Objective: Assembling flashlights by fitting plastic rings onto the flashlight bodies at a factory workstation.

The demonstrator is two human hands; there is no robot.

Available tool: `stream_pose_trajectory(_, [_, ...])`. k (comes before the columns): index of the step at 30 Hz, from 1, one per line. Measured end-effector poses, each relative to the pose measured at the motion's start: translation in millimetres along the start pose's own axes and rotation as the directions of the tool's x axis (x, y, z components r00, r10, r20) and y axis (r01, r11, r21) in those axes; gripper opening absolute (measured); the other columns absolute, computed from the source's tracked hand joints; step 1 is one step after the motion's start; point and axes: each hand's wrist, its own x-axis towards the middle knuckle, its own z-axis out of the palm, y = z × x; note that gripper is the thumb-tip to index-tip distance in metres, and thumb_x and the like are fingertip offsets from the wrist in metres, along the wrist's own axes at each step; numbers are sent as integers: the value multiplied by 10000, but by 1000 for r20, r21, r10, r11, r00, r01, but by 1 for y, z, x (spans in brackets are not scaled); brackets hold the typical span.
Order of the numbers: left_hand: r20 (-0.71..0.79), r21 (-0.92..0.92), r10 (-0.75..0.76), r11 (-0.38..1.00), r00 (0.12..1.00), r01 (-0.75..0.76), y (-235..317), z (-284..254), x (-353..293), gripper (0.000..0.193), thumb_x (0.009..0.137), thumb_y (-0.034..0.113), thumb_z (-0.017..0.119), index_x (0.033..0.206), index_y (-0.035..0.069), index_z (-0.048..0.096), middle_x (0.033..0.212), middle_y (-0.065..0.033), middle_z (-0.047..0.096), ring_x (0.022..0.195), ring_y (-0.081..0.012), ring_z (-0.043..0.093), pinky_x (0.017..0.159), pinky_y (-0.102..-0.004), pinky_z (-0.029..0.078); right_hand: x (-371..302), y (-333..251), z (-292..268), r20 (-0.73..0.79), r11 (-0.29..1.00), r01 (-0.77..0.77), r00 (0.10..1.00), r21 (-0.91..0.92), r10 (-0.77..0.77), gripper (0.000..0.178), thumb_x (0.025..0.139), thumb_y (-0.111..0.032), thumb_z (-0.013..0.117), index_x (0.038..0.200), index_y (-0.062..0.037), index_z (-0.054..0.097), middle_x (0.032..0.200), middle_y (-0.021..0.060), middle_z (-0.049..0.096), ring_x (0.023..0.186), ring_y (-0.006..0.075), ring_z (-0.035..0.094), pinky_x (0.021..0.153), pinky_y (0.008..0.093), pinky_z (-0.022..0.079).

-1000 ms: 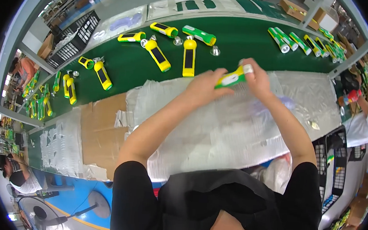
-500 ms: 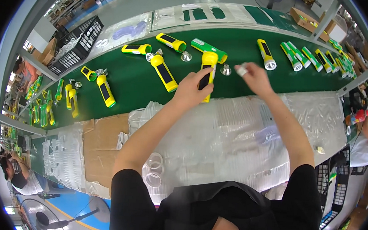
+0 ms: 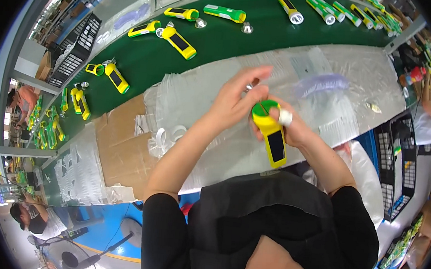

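My right hand [image 3: 290, 130] grips a yellow torch [image 3: 272, 138] with a green rim and a dark panel, held upright close to my chest. My left hand [image 3: 237, 100] pinches at the torch's green open end, fingertips touching the rim, with a small shiny part between them that is hard to make out. Both hands hover over a table covered in clear plastic sheet [image 3: 213, 94].
A green conveyor belt [image 3: 217, 43] behind the table carries several yellow and green torches [image 3: 179, 42] and small silver reflectors [image 3: 246, 28]. Clear round lenses [image 3: 167, 136] lie on the plastic beside brown cardboard [image 3: 123, 152]. Other people work at the left and right edges.
Both hands pulled back from the belt toward my body. The right hand now holds a yellow torch, and the left hand has come onto its green end.
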Motion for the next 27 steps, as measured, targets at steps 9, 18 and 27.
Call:
stream_pose_trajectory(9, [168,102,341,927,925,-360,32,23,-25,212,985,152,460,1010,25,628,1036,-110,659,948,-267,611,810,-354,492,-40,8,23,-91,951,170,976,-260,-199,415,967,-303,620,1241,-32,466,976,94,622,841,181,655,773,319,531])
stream_pose_trajectory(18, [130,30,367,927,921,-374,7,85,-15,498,998,433,459,1266,27,566,1277,-167,589,1200,-371,532,1011,-453,399,-69,13,-9,-337,960,260,899,-101,-279,399,998,-323,558,1263,-36,479,936,108,622,732,170,617,666,316,504])
stream_pose_trajectory(27, [148,503,-13,862,989,-65,-77,129,8,579,800,312,760,1263,21,568,1182,-151,605,1120,-336,542,932,-415,446,-91,2,-40,-424,948,296,848,-118,-318,527,969,-436,555,1287,-22,481,912,136,599,679,188,592,635,306,483])
